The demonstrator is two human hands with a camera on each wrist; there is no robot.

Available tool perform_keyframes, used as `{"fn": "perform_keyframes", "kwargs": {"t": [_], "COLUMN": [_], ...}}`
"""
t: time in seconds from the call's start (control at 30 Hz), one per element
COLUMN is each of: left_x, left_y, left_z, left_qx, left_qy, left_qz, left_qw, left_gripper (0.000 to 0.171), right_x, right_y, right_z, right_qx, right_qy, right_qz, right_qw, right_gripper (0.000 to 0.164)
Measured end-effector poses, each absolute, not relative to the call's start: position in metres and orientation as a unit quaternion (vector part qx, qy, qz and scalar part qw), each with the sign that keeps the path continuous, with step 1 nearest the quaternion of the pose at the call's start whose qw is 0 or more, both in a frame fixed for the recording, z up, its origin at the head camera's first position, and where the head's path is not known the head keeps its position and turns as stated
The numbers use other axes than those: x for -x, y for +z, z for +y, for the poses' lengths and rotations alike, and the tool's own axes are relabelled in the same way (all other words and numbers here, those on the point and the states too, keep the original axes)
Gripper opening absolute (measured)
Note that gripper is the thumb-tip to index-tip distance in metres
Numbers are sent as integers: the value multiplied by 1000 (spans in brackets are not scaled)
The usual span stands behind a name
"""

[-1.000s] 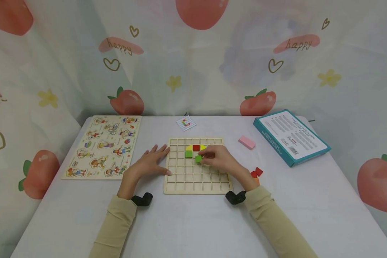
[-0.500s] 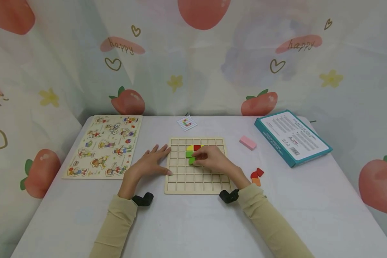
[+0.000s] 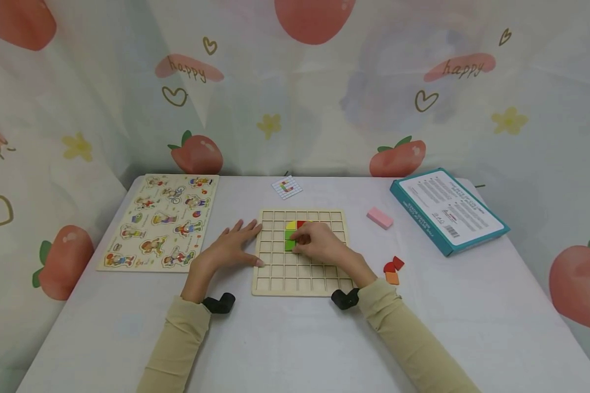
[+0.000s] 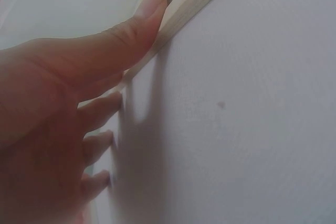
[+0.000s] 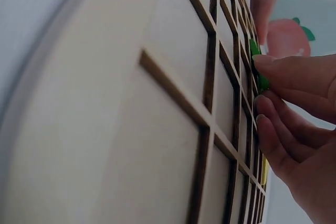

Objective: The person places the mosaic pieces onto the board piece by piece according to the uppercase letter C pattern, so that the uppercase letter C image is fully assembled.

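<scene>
1. Head view: Partway along, by the look of it, with a yellow piece (image 3: 291,225), a red piece (image 3: 301,224) (mostly covered), an upper green block (image 3: 289,234) and a lower green block (image 3: 288,245) in cells of the gridded board (image 3: 271,284).
2. Head view: Apparently not finished, judging by loose red pieces (image 3: 398,263) and an orange block (image 3: 392,278) on the worktop (image 3: 285,349), off to the board's right. Too small to compare in detail with the pattern card (image 3: 287,187) beyond.
3. Head view: Reaching inward with the right hand (image 3: 322,244), thumb and fingertips clamped on the lower green block, just nearer than the upper one. Spreading the left hand (image 3: 231,246) at the board's left edge, fingers apart.
4. Left wrist view: Laying a straight thumb over the board's edge, fingers well apart below, grasping nothing.
5. Right wrist view: Pinching at green with extended thumb and bent fingers, low over the grid. Impossible to tell from this slant whether fully seated.
</scene>
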State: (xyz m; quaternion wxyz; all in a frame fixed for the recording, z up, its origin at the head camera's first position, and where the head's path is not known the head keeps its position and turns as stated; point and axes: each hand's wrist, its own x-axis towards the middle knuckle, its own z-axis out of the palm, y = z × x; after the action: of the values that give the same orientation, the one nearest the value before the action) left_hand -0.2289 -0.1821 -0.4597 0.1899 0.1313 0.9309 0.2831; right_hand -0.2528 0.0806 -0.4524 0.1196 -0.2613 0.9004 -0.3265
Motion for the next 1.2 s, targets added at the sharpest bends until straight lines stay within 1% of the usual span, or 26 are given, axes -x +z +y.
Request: {"fn": "perform_keyframes", "kwargs": {"t": [0.27,0.47,0.6,1.2], "left_x": [229,229,227,225], "left_y": [-460,-460,-457,-454], "left_z": [-181,-180,-180,-181], "left_qx": [-130,-129,-125,-134], "left_qy": [283,279,278,285], "left_qz": [930,932,932,929], "left_qw": [193,193,194,193], "left_gripper": [100,101,101,99], "right_x": [252,245,241,219], "right_y": [-451,-449,-448,-442], "right_z": [84,99,109,170], "right_qx": [296,301,291,253], "right_qy": [-306,-322,-326,-312], "right_qz": [898,894,897,914], "right_qw": [107,84,73,57], "right_gripper": [26,20,17,16]}}
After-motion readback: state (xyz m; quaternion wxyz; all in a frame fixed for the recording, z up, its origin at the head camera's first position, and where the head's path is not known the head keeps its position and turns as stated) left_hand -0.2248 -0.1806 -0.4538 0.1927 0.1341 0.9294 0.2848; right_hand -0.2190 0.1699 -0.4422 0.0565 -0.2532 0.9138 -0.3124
